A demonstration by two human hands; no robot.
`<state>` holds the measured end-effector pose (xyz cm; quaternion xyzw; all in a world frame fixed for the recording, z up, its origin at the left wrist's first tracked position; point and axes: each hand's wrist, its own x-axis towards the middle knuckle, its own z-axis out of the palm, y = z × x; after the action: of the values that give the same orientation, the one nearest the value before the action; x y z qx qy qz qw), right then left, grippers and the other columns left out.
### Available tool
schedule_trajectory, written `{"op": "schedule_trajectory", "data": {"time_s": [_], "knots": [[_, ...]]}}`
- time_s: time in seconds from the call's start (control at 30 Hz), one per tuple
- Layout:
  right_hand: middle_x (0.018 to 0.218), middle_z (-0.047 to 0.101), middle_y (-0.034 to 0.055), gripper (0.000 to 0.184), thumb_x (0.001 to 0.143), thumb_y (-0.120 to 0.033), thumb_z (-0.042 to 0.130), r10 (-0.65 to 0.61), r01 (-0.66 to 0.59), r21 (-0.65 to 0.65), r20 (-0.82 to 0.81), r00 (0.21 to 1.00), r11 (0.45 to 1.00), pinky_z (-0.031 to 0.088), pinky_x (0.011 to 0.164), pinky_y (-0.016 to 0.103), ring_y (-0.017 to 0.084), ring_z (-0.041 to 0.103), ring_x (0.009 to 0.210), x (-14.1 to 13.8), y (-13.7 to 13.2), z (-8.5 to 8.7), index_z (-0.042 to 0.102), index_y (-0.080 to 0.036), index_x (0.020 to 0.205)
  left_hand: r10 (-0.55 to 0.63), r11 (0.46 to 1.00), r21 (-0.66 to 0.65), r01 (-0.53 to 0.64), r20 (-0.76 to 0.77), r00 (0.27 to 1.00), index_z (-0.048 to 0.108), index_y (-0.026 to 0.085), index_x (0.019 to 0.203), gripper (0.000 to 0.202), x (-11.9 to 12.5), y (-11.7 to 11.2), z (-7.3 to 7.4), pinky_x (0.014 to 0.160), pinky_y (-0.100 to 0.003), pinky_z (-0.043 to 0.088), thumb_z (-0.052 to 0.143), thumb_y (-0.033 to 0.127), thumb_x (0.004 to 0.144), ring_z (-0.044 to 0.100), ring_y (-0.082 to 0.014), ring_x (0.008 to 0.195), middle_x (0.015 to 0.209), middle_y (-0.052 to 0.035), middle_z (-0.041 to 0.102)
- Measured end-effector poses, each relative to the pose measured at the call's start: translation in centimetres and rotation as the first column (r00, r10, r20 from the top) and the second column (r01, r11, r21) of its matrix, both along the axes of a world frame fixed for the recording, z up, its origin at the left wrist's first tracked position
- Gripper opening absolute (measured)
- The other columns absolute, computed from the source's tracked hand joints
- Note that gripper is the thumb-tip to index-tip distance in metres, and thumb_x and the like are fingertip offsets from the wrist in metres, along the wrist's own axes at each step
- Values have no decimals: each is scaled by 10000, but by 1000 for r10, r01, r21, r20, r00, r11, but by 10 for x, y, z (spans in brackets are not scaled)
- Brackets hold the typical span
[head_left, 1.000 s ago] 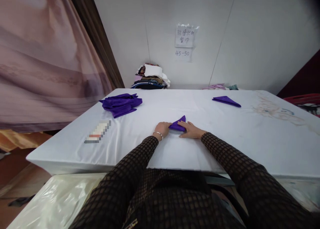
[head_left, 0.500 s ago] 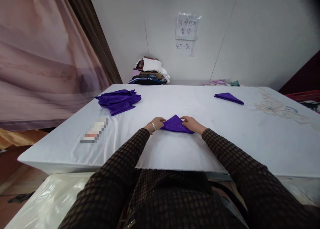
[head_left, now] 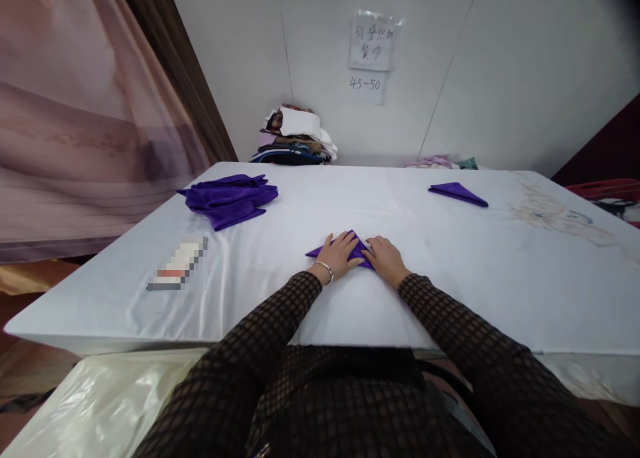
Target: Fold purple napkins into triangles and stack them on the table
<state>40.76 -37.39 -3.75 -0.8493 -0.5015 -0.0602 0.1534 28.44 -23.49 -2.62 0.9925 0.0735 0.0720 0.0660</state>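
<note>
A purple napkin (head_left: 315, 252), folded to a triangle, lies on the white-covered table in front of me. My left hand (head_left: 339, 257), with a silver bangle at the wrist, rests flat across the middle of it, fingers spread. At the napkin's right side is my right hand (head_left: 385, 258), its fingertips touching the edge and its fingers partly bent. Between the two hands a strip of purple cloth shows; the rest is under my left palm. Farther right, another folded purple napkin (head_left: 459, 194) lies by itself.
A loose heap of purple napkins (head_left: 227, 201) is at the left of the table (head_left: 320, 198). A blurred-out flat object (head_left: 180, 265) lies nearer me. Folded clothes (head_left: 295, 135) are stacked at the back against the wall, below a handwritten sign (head_left: 373, 41).
My left hand has moved from pinching the napkin's left corner onto its middle and opened flat. My right hand has shifted slightly along the right edge. The view has tilted a little.
</note>
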Motion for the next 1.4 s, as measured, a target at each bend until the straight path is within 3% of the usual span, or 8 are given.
{"op": "schedule_trajectory", "data": {"time_s": [0.1,0.23,0.4,0.53,0.7,0.97,1.27,1.4], "knots": [[1003,591,96,297,925,-393,458,16,-16,2,-21,1000,1000,413,804,308,220,531,946,1,-1,0,582,-175,1086,13,999,-30,-16,-105,994,324,220,1420,667,3,4,-10,1129,-500,139,289,619,888,203,-234,1400,1509,-64,296],[1015,602,104,288,927,-376,447,85,-84,18,-42,996,996,414,851,334,232,527,972,7,-10,-1,612,-175,1053,14,999,-41,-19,-109,994,297,227,1435,690,3,10,-17,1132,-497,121,263,638,881,180,-237,1407,1522,-57,264],[1170,598,119,361,939,-342,378,93,-81,98,-130,987,992,381,962,406,249,510,1104,11,-33,6,569,-181,1200,11,999,-49,-16,-114,993,286,227,1441,686,4,9,-16,1131,-507,113,260,628,885,171,-243,1408,1527,-53,252],[1406,442,124,505,944,-426,333,208,-192,159,-87,974,968,247,1075,482,278,326,1331,-14,-29,22,418,-176,1376,16,999,-44,-21,-124,992,272,223,1448,647,3,7,-13,1130,-510,115,292,569,902,176,-249,1407,1523,-55,263],[1512,250,146,746,891,-585,381,428,-430,-14,-70,901,903,107,1129,476,283,135,1408,-52,0,23,257,-114,1457,-13,999,47,23,-204,979,322,258,1431,568,4,8,-14,1125,-517,107,401,407,888,98,-247,1424,1529,-42,244],[1508,233,182,818,875,-632,358,314,-322,-78,-104,944,943,177,1114,485,292,180,1398,-33,-20,-6,202,-95,1472,14,1000,-12,-15,-121,993,290,222,1441,624,3,10,-16,1133,-492,117,336,524,896,176,-234,1408,1530,-56,239],[1490,285,175,768,889,-626,330,326,-335,-106,-94,941,936,206,1106,474,281,213,1390,-31,-28,-7,288,-99,1446,12,998,-52,-19,-129,992,307,271,1428,572,-2,23,-15,1140,-467,105,303,523,914,191,-205,1406,1525,-30,259],[1492,280,175,761,897,-621,310,325,-333,-116,-85,942,936,214,1102,473,283,220,1388,-32,-29,-5,302,-87,1439,132,987,-66,-143,-150,980,304,252,1428,544,-21,49,-13,1128,-506,115,240,481,939,183,-219,1408,1518,-41,277]]}}
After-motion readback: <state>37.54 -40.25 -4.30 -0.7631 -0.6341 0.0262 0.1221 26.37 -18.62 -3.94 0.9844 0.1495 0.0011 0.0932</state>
